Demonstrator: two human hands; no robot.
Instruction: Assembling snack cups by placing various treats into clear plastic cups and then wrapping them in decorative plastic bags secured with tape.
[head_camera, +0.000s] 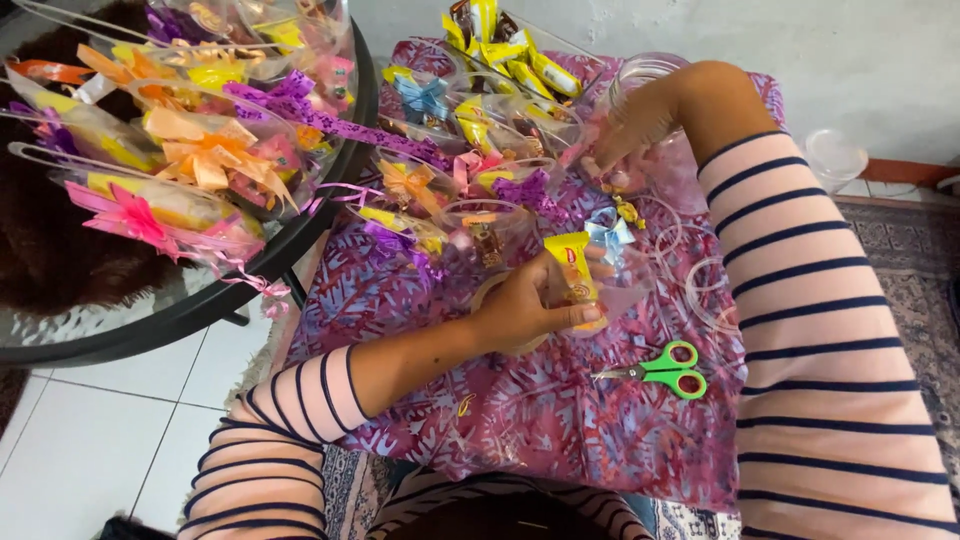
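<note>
The low desk (600, 440), draped in a purple and pink patterned cloth, carries the work; a round glass table (150, 330) stands beside it on the person's left, loaded with finished clear gift packs (200, 160) tied with ribbon bows. More filled clear cups (470, 200) with bows stand across the far half of the cloth, with a heap of yellow snack packets (510, 50) behind them.

The step in hand appears to be filling one cup. The left hand (525, 310) is closed around a yellow snack packet (570, 275), thumb and fingers pinching it over a clear plastic cup (615, 290) near the middle of the cloth. The right hand (625, 130) reaches to the far side, fingers curled at a clear container (640, 75); what it grips, if anything, cannot be told.

Green-handled scissors (665, 370) lie shut on the cloth, just beside the cup, untouched.

Judged from this, the next move calls for seating the packet upright inside the cup without tipping it
</note>
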